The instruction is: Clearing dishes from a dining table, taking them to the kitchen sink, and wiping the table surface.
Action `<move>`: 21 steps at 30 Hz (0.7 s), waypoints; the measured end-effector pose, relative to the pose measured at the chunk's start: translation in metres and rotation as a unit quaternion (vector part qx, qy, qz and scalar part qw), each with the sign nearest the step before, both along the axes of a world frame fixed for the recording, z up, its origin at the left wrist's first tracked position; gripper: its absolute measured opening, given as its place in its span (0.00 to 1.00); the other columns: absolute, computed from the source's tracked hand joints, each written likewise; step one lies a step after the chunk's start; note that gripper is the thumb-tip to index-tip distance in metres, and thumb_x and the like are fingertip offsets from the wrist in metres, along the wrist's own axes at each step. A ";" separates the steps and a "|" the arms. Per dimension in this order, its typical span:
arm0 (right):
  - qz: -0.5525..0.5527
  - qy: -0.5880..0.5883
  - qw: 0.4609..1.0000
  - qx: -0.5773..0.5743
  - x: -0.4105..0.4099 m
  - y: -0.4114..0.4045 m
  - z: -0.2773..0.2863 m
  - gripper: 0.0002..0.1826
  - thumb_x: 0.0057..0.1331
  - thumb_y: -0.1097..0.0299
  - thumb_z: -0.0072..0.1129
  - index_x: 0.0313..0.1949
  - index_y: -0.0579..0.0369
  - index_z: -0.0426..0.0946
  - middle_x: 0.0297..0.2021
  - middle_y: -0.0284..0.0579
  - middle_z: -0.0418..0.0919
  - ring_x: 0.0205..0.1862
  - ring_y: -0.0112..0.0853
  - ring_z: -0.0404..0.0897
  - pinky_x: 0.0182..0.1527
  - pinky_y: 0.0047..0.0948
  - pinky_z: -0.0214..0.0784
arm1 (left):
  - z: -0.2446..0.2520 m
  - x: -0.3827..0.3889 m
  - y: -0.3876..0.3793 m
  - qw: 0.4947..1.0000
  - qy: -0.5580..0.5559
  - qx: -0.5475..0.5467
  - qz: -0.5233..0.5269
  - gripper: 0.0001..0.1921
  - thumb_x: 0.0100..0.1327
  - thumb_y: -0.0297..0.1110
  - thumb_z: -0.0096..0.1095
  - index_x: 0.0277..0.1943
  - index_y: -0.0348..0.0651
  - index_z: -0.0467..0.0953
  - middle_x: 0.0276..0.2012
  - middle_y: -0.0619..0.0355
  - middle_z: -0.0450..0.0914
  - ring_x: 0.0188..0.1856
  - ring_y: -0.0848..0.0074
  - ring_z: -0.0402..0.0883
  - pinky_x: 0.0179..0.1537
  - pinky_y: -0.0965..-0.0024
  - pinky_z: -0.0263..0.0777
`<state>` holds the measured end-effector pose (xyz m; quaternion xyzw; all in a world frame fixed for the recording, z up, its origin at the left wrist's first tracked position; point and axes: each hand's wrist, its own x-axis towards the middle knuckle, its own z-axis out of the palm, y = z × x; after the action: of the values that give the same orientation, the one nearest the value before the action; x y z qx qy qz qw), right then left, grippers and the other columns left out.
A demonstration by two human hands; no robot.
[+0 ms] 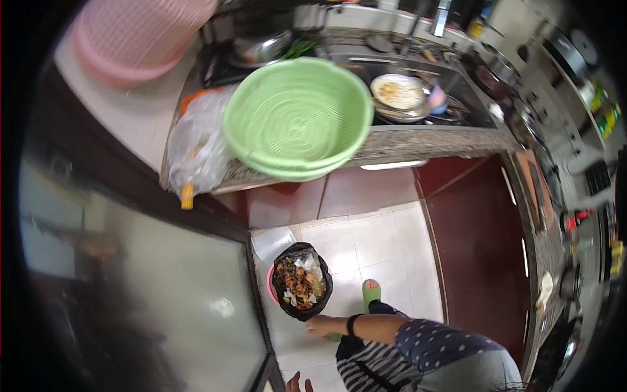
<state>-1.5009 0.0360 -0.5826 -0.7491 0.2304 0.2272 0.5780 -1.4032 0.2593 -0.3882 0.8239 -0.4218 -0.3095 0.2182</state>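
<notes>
A trash bin [301, 281] lined with a black plastic bag stands on the tiled floor, filled with food scraps and crumpled white paper. Just below its rim is my right hand [322, 326], a dark band on the wrist; the hand is blurred and partly hidden by its own angle, so its grip is unclear. At the bottom edge, only some fingers of my left hand [299, 382] show, spread apart with nothing seen between them. Above, on the granite counter, sits a green plastic colander in a basin [299, 120], with a clear plastic bag [198, 142] beside it.
A sink [465, 93] behind the counter edge holds stacked dirty plates [399, 93]. Pink plastic baskets [137, 39] stand at upper left. A glass door [196, 294] borders the bin's left side. Dark red cabinets [480, 245] line the right, and a green slipper [372, 294] is on the floor.
</notes>
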 end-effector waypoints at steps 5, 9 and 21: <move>0.003 0.040 0.990 -0.136 -0.137 -0.033 0.071 0.19 0.62 0.53 0.52 0.41 0.57 0.76 0.38 0.57 0.79 0.43 0.54 0.78 0.45 0.49 0.70 | 0.079 -0.001 -0.086 0.999 0.043 0.024 -0.012 0.19 0.66 0.35 0.58 0.56 0.34 0.73 0.51 0.37 0.76 0.54 0.50 0.75 0.57 0.54 0.66; -0.128 0.192 0.959 -0.163 -0.273 -0.037 0.177 0.20 0.62 0.52 0.52 0.47 0.52 0.77 0.40 0.52 0.80 0.45 0.50 0.78 0.47 0.47 0.70 | 0.093 0.001 -0.138 0.989 -0.005 -0.040 -0.143 0.16 0.59 0.31 0.65 0.49 0.37 0.76 0.43 0.43 0.79 0.45 0.49 0.78 0.47 0.57 0.73; 0.019 0.233 0.941 -0.244 -0.582 -0.041 0.171 0.24 0.65 0.47 0.48 0.53 0.46 0.76 0.48 0.48 0.80 0.51 0.46 0.77 0.57 0.42 0.67 | 0.134 0.088 -0.328 0.954 -0.181 -0.236 -0.032 0.34 0.55 0.32 0.69 0.63 0.38 0.62 0.57 0.38 0.67 0.58 0.46 0.68 0.57 0.56 0.67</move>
<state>-2.0833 -0.0052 -0.4111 -0.7973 0.3931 0.3434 0.3032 -1.3157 -0.0685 -0.2544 0.7772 -0.5415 -0.0536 0.3160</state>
